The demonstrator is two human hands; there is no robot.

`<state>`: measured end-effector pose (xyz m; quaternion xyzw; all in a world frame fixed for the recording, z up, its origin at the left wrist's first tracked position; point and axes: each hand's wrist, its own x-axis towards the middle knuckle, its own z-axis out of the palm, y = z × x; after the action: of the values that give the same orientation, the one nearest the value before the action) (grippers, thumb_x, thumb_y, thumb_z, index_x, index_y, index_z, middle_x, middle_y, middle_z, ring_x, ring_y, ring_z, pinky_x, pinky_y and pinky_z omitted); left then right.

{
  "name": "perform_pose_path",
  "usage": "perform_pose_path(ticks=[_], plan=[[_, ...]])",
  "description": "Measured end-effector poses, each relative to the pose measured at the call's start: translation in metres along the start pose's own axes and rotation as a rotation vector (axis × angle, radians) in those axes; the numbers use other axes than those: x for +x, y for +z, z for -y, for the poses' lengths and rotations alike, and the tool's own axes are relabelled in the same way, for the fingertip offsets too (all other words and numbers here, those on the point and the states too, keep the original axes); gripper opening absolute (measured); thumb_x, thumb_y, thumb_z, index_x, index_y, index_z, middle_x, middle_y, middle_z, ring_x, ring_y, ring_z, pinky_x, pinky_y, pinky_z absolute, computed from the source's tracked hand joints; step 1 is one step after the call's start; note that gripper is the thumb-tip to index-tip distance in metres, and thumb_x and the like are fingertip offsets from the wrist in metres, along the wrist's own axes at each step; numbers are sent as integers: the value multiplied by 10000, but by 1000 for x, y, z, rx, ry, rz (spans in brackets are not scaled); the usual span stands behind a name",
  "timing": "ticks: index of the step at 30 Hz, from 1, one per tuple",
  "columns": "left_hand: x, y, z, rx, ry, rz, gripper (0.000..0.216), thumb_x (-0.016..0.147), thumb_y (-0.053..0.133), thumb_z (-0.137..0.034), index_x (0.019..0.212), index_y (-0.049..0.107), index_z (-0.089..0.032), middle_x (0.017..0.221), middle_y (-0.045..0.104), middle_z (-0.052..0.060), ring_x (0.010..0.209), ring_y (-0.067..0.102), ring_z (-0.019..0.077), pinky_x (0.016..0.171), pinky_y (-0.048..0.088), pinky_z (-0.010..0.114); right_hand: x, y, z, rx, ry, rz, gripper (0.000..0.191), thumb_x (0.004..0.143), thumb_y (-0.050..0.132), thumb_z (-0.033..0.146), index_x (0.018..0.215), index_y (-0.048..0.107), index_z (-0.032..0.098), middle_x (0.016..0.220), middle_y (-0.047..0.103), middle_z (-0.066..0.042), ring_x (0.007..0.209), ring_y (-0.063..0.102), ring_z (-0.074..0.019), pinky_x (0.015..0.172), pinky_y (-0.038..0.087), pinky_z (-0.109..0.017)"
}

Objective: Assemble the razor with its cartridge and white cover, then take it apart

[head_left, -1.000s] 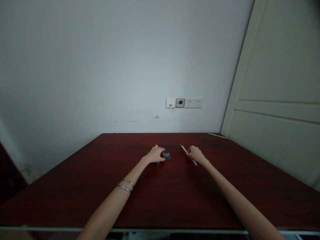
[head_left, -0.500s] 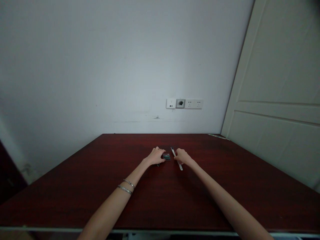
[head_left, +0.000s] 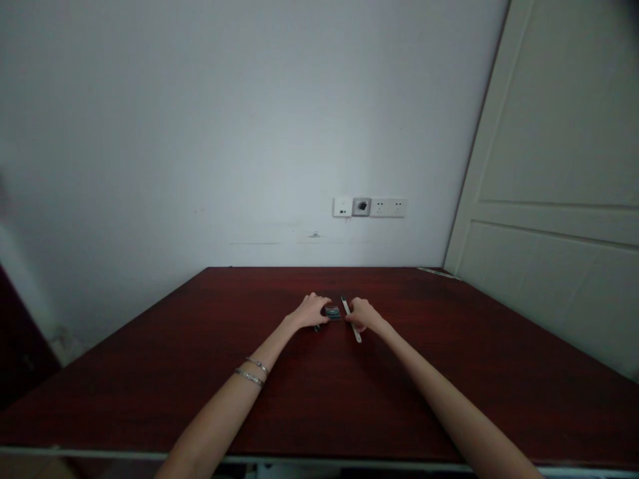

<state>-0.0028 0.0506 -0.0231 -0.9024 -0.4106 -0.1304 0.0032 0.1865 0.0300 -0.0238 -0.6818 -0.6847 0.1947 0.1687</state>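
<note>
My left hand rests on the table with thumb and fingers curved around the left edge of a small clear case. Dark teal pieces show inside the case; they are too small to name. Under the left palm a small dark ring-like thing peeks out. Just to the right, my right hand pinches a slim whitish tool with a dark far tip. The tool slants across the tabletop, its rounded near end pointing towards me, a short gap away from the case.
The dark red wooden table reaches back to a pale wall. Sockets are set in the wall above the table. A white panelled door stands along the right side. A thin strip lies at the back right corner.
My right hand has turned the slim tool a little, and its near end has shifted slightly left and towards me. My left hand stays by the case.
</note>
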Motion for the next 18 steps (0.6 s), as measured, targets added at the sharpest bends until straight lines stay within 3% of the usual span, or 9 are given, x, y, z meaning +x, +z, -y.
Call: perform_pose_path(ticks=[7,12,18], plan=[[-1,-9,6,-72,-5,-117,478,736,583,-364,1183,529,-202,1154,577,67,1055,477,246,899,385,358,6,-8,-11,24,1,23,254,740,567,340,833,647,118,688,676,-96,516,638,-168,513,481,-237],[-2,-17,34,-76,-169,-275,335,804,502,-276,1119,565,-182,1149,582,71,1080,479,222,940,368,353,16,-29,-40,-200,36,-226,277,764,513,350,905,679,180,907,679,-117,823,654,-242,710,479,-318],[-17,-8,84,17,-450,-132,349,828,454,-252,1156,537,-165,1205,552,106,1108,501,234,935,380,337,21,-35,-83,-290,-42,-232,372,785,503,307,1068,636,106,1134,592,-173,1026,575,-255,865,420,-315]])
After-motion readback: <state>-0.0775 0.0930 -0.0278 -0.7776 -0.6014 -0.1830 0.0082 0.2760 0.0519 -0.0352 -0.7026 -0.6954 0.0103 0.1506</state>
